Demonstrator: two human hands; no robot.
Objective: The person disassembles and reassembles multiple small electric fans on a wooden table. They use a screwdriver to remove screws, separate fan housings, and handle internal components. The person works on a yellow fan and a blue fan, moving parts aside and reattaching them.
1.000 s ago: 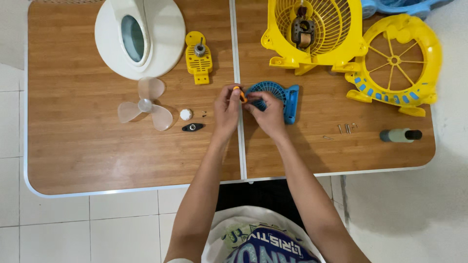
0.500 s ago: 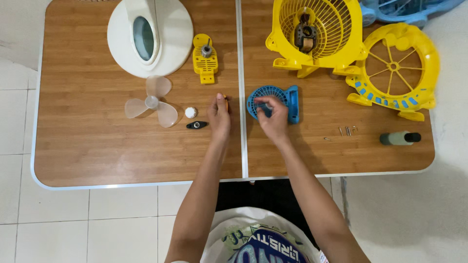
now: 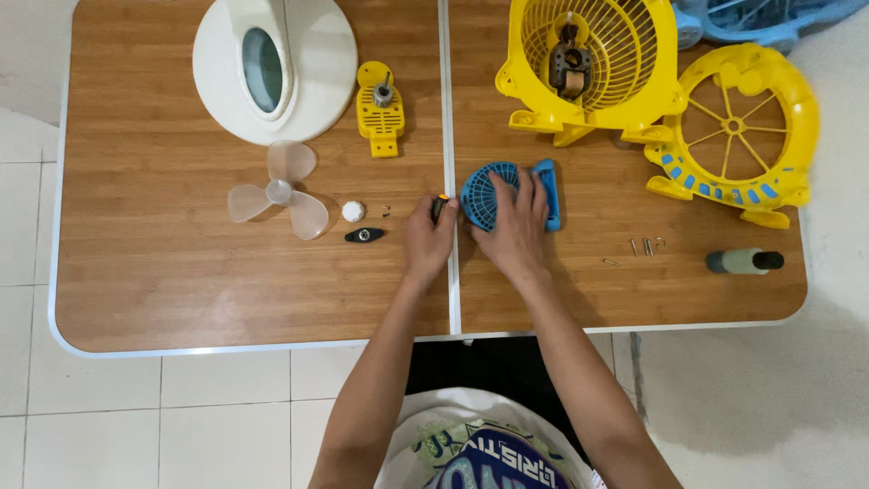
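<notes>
- One head-worn view looks almost straight down onto the wooden counter.
- It sits fairly high, probably standing height; whole counter and floor tiles show.
</notes>
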